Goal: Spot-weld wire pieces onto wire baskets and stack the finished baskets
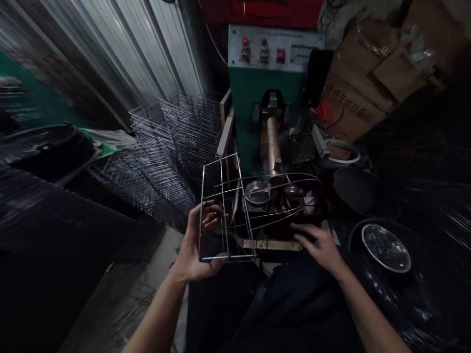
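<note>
My left hand grips the near end of a wire rack, a small frame of thin metal rods with a longer curved wire part reaching right. That far part extends under and around the copper-coloured arm of a green machine; whether it touches the arm I cannot tell. My right hand is empty, its fingers apart, just right of the rack's wires. Two small metal dishes, a left one and a right one, sit below the copper arm.
Stacked wire racks stand to the left. The machine's control panel has a lit red lamp. At right are cardboard boxes, a round dark pan and a clear-bottomed dish holding small metal pieces. A wooden strip lies in front.
</note>
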### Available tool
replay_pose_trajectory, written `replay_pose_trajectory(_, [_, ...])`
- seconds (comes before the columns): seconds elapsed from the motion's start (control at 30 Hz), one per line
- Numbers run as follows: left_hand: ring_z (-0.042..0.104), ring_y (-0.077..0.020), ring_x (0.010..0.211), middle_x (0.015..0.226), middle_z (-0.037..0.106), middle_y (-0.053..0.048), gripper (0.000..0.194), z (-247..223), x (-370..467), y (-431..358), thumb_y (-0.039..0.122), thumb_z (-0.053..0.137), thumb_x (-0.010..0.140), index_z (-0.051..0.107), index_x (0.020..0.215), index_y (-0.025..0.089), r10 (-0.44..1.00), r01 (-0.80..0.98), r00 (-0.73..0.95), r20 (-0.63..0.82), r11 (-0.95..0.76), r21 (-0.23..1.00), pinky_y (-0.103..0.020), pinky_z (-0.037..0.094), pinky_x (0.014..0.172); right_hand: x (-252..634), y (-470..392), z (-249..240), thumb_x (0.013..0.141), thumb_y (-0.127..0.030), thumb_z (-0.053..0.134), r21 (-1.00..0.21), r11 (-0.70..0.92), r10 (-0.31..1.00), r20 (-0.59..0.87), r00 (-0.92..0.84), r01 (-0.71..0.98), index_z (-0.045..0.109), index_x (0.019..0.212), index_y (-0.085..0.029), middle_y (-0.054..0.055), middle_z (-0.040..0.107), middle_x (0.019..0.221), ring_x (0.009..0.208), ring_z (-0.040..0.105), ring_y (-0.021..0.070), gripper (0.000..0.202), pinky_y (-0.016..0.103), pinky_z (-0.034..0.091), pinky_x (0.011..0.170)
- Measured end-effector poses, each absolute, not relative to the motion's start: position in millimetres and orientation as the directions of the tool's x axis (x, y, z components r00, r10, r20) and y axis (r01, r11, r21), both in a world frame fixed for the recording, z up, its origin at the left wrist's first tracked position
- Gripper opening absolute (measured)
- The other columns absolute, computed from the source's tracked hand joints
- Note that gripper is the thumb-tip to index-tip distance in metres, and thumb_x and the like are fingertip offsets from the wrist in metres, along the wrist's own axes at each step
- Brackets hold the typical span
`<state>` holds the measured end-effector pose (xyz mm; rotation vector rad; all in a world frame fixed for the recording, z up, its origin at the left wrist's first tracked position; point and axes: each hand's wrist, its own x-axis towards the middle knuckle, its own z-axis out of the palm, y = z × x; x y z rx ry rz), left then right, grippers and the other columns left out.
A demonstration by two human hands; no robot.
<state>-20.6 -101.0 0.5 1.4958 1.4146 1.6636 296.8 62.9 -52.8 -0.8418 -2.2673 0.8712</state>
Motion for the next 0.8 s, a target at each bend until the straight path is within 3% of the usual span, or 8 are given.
replay_pose_trajectory(0.13, [0.059,-0.0319,0.118,0.134,0.051,-0.014,0.102,11.4,-24.7,-100.8,0.046,0.088,0.065,0.035,0.15,0.029,0.856,0.277,-0.292,0.426,-0.35,0.895,-0.052,0.049,0.105,245.9,72.0,-57.6,0.094,-0.001,0.049,-0.319,0.865,0.496,0.416,-0.762,0.388,0.071,0.131,-0.023,0.005,0.074,0.122,0.117,0.065,0.0254,0.048,0.037,0.06,0.093])
replay_pose_trajectory(0.27, [0.061,-0.0287,0.111,0.129,0.052,-0.01,0.1,21.1,-28.5,-95.6,0.052,0.088,0.063,0.039,0.148,0.033,0.832,0.246,-0.319,0.455,-0.39,0.887,-0.044,0.054,0.096,229.5,82.9,-63.5,0.09,0.005,0.052,-0.134,0.912,0.406,0.419,-0.812,0.387,0.069,0.133,-0.022,0.005,0.073,0.125,0.121,0.063,0.0255,0.054,0.034,0.061,0.09])
replay_pose_trajectory(0.43, [0.061,-0.0262,0.11,0.127,0.052,-0.007,0.096,29.8,-32.9,-85.8,0.043,0.089,0.062,0.043,0.146,0.035,0.807,0.195,-0.352,0.474,-0.432,0.88,-0.04,0.055,0.094,224.4,94.5,-57.1,0.089,0.004,0.052,-0.099,0.914,0.397,0.42,-0.816,0.393,0.067,0.137,-0.027,0.003,0.072,0.128,0.12,0.064,0.0253,0.058,0.036,0.061,0.093])
replay_pose_trajectory(0.8, [0.059,-0.0256,0.105,0.126,0.055,-0.008,0.093,33.9,-34.7,-75.4,0.045,0.089,0.062,0.045,0.144,0.033,0.787,0.257,-0.371,0.494,-0.424,0.868,-0.041,0.054,0.091,215.0,110.7,-48.9,0.094,-0.001,0.057,-0.252,0.904,0.426,0.433,-0.795,0.347,0.071,0.128,-0.027,0.001,0.076,0.12,0.126,0.062,0.0224,0.045,0.033,0.061,0.087])
